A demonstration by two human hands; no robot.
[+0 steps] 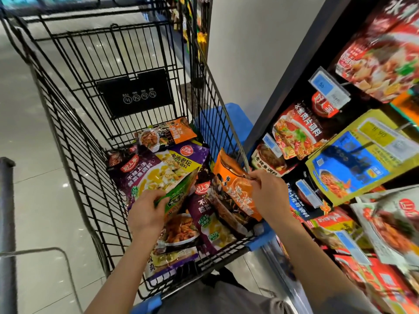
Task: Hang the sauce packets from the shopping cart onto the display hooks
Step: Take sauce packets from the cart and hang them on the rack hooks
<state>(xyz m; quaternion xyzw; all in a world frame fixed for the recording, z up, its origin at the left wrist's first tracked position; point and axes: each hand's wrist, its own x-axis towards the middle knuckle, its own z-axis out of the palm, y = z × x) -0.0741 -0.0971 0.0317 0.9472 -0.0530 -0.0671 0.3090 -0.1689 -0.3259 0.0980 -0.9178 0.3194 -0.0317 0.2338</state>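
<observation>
A black wire shopping cart point(74, 123) stands in front of me with several sauce packets piled in its basket. My left hand point(145, 214) grips a green packet point(179, 196) by its lower edge, tilted up over the pile. My right hand point(269, 193) pinches the edge of an orange and black packet point(235, 189) at the cart's right side. Purple packets point(140, 175) and another orange packet point(167, 134) lie underneath. On the right, display hooks point(344, 83) carry hanging packets.
The display rack on the right is crowded with red packets point(297, 132), a blue and yellow packet point(353, 159) and price tags point(326, 87). A white pillar point(249, 53) rises behind the cart. Pale tiled floor point(34, 177) lies to the left, with another cart's bar point(6, 223) at the edge.
</observation>
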